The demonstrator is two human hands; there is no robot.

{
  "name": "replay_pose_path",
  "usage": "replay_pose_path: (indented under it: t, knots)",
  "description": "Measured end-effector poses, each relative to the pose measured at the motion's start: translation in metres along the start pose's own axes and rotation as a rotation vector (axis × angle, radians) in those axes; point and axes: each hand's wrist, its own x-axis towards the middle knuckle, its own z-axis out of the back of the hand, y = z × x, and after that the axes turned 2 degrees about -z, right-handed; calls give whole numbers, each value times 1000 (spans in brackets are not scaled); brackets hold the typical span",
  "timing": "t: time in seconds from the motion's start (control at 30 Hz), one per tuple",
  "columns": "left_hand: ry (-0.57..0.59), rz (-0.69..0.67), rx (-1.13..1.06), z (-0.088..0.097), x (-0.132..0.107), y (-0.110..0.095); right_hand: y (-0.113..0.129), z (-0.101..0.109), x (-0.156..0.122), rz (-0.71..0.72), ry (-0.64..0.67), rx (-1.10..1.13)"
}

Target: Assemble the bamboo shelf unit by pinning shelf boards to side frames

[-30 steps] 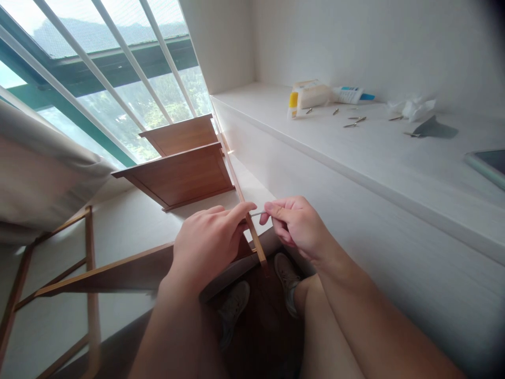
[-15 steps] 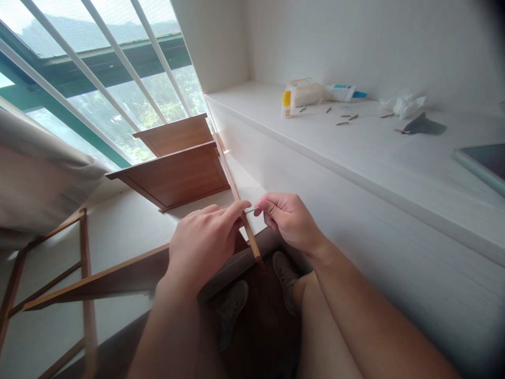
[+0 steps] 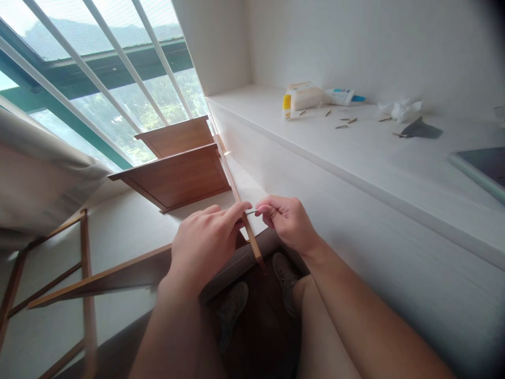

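My left hand [image 3: 205, 239] is closed around a narrow wooden rail [image 3: 253, 243], its thumb lying across the top near the rail's lower end. Just right of it, my right hand [image 3: 290, 218] pinches a thin metal screw [image 3: 251, 212] between thumb and fingertips. The screw points left, its far end meeting the rail beside my left thumb; how deep it sits is hidden. Wooden shelf boards [image 3: 179, 179] join the rail farther up, and another long board [image 3: 110, 273] reaches out to the left below my left hand.
On the white ledge [image 3: 355, 158] lie several loose screws [image 3: 347, 123], a yellow-capped glue bottle [image 3: 286, 107], a white tube [image 3: 339, 96], crumpled tissue [image 3: 400, 109], a grey scrap [image 3: 422, 129] and a tablet-like device [image 3: 483, 163]. A wooden frame [image 3: 84, 263] stands left, beneath a curtain [image 3: 43, 173].
My right hand has shifted very slightly and turned a little at the screw. My left hand keeps its hold on the rail. The view has moved a touch.
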Motion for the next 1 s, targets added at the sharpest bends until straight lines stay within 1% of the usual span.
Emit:
replay_pose_path:
  t: [0.1, 0.17, 0.23, 0.33, 0.37, 0.43, 0.5, 0.6, 0.8, 1.0]
  knots:
    - [6, 2, -12, -1, 1, 1, -8, -3, 1, 126, -37, -41]
    - [11, 5, -20, -1, 1, 3, -12, -3, 2, 178, -64, -63]
    - [15, 7, -28, -1, 1, 4, -15, -1, 3, 156, -44, -51]
    - [20, 2, -47, -2, 1, 5, -16, 7, 3, 63, 50, -18]
    - [20, 1, -54, -2, 2, 6, -15, 10, 3, 45, 63, -16]
    - [19, 3, -61, -2, 2, 6, -13, 16, 3, 34, 47, -30]
    - [26, 3, -61, -2, 2, 7, -11, 21, 3, 32, 23, -53]
    - [38, -1, -55, -1, 3, 7, -9, 23, 4, 31, 51, -53]
    - [66, -6, -42, -2, 3, 8, -13, 19, 4, 49, 156, 2]
    - [80, 2, -72, -3, 4, 11, -22, 15, 7, 117, 160, -18]
